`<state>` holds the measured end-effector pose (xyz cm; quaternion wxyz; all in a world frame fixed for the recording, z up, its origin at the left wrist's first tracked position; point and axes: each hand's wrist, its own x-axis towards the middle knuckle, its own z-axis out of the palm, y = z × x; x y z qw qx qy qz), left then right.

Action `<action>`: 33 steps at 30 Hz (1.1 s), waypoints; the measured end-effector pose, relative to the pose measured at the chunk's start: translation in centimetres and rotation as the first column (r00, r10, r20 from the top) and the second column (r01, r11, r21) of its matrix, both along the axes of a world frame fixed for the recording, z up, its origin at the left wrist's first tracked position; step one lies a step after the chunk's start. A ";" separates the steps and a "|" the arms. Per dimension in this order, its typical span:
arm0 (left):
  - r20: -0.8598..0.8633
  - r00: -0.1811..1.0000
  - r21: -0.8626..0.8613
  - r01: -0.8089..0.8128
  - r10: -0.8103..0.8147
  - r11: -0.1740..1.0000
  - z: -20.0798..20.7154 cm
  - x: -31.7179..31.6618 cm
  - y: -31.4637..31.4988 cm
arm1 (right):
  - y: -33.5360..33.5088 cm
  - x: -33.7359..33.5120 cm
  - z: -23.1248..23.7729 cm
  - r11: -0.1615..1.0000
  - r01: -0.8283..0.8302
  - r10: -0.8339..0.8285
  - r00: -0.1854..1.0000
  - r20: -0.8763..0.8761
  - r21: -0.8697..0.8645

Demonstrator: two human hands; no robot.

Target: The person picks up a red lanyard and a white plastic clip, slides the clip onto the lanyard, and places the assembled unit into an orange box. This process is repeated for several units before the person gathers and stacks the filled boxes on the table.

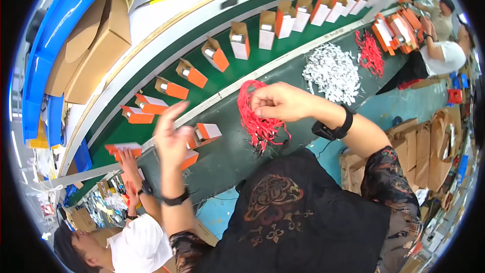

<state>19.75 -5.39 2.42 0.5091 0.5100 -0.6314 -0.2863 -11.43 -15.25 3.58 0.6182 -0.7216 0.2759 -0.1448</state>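
Observation:
My right hand (285, 102) is over a heap of thin red cables (248, 114) on the dark green bench, its fingers pinched on a red cable in the heap. My left hand (173, 134) is raised near the belt's edge, fingers apart and nothing seen in it. Just beyond its wrist, an orange and white box (208, 131) with an open brown end sits on the bench. Another orange box (190, 158) is partly hidden behind my left wrist.
Open orange and white boxes (240, 40) line the green conveyor belt (212, 78). White cables or small white parts (332, 73), more red cables (370, 53) and stacked boxes (399, 30) are at the right. A co-worker's hand (130, 164) holds a box at left; others work at far right.

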 end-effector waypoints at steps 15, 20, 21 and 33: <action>0.013 0.895 0.295 0.422 -0.445 0.857 -6.8 -18.8 2.6 | 0.3 -7.0 7.7 0.789 0.117 -0.181 0.982 -0.046 -0.604; 0.129 0.990 0.441 -0.013 -0.049 0.897 -7.9 -19.4 5.6 | -1.7 -14.3 -7.1 0.955 0.292 -0.292 0.956 0.007 0.052; 0.309 0.950 0.506 -0.117 -0.052 0.854 -7.8 -19.1 5.9 | -1.5 -15.1 -11.4 0.912 0.327 -0.320 0.945 -0.069 0.246; 0.664 0.741 0.373 -0.446 0.102 0.813 -4.1 -17.6 7.9 | -1.5 -17.9 -30.9 0.575 0.581 -0.803 0.265 -0.534 -0.576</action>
